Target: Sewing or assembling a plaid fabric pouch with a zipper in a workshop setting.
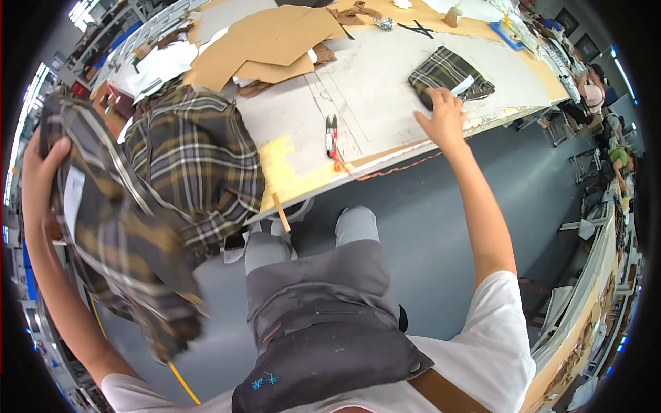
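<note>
My left hand [45,162] is closed on a dark plaid cloth [117,227] in brown, grey and white, thumb over its edge. The cloth hangs off the table's left end, its lower part blurred, with a white paper slip [74,196] on it. Beside it, more plaid cloth [196,151] lies heaped on the table corner. At the right, my right hand [446,124] has its fingers apart, fingertips at the near edge of a folded plaid piece [451,74]. A white slip [463,85] lies on that piece. Whether the fingertips touch it I cannot tell.
Red-and-black thread snips [331,136] lie on the table [385,76], tied to a red cord [399,167] along the front edge. Brown card patterns [265,45] are piled at the back. A blue tray [507,34] stands back right. Other people [593,89] sit far right.
</note>
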`<state>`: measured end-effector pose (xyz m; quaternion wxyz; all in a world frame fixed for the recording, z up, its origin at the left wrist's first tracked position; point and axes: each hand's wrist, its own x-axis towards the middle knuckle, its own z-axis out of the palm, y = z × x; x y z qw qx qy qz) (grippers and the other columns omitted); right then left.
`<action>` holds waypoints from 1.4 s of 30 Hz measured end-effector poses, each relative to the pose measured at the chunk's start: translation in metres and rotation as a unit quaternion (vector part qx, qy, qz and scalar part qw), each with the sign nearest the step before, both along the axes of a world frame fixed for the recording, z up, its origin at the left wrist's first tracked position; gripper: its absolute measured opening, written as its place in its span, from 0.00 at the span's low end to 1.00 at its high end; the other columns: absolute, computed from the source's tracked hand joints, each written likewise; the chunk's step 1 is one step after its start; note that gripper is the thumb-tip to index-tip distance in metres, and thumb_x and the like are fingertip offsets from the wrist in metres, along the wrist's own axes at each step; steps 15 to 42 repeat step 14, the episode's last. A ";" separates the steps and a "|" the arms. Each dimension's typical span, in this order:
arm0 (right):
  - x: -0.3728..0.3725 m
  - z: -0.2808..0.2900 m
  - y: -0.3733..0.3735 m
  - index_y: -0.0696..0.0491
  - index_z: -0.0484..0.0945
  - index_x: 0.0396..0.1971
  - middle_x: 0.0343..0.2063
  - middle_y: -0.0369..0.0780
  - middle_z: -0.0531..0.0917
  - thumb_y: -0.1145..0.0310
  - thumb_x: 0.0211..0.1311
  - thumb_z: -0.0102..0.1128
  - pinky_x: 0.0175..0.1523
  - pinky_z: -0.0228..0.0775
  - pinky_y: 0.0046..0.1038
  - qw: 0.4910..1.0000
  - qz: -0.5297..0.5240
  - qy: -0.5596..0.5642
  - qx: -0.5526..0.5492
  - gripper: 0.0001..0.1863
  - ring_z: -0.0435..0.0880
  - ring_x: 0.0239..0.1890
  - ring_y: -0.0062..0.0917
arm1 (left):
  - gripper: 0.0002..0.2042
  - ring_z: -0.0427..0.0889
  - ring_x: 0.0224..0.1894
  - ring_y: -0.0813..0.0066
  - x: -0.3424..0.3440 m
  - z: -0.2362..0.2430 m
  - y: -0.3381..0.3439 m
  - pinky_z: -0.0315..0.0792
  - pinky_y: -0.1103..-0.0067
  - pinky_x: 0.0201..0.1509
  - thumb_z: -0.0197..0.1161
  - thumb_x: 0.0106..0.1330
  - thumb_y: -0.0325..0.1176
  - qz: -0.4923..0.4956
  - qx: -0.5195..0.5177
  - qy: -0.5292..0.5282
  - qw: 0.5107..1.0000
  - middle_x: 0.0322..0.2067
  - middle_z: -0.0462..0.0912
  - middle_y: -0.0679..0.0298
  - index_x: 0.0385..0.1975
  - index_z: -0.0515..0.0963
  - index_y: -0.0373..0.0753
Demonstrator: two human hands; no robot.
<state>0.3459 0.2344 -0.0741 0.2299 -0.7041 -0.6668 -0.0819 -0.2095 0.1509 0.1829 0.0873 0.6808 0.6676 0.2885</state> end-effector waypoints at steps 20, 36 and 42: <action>0.001 0.177 -0.075 0.61 0.74 0.34 0.29 0.28 0.77 0.71 0.60 0.50 0.36 0.62 0.12 0.933 0.199 0.298 -0.042 0.09 0.71 0.31 0.08 | 0.13 0.77 0.36 0.64 0.173 -0.122 -0.010 0.71 0.77 0.42 0.65 0.47 0.23 -0.292 0.137 0.006 0.947 0.34 0.78 0.58 0.35 0.76 0.35; 0.001 0.177 -0.075 0.61 0.74 0.34 0.29 0.28 0.77 0.71 0.60 0.50 0.36 0.62 0.12 0.933 0.199 0.298 -0.042 0.09 0.71 0.31 0.08 | 0.13 0.77 0.36 0.64 0.173 -0.122 -0.010 0.71 0.77 0.42 0.65 0.47 0.23 -0.292 0.137 0.006 0.947 0.34 0.78 0.58 0.35 0.76 0.35; 0.001 0.177 -0.075 0.61 0.74 0.34 0.29 0.28 0.77 0.71 0.60 0.50 0.36 0.62 0.12 0.933 0.199 0.298 -0.042 0.09 0.71 0.31 0.08 | 0.13 0.77 0.36 0.64 0.173 -0.122 -0.010 0.71 0.77 0.42 0.65 0.47 0.23 -0.292 0.137 0.006 0.947 0.34 0.78 0.58 0.35 0.76 0.35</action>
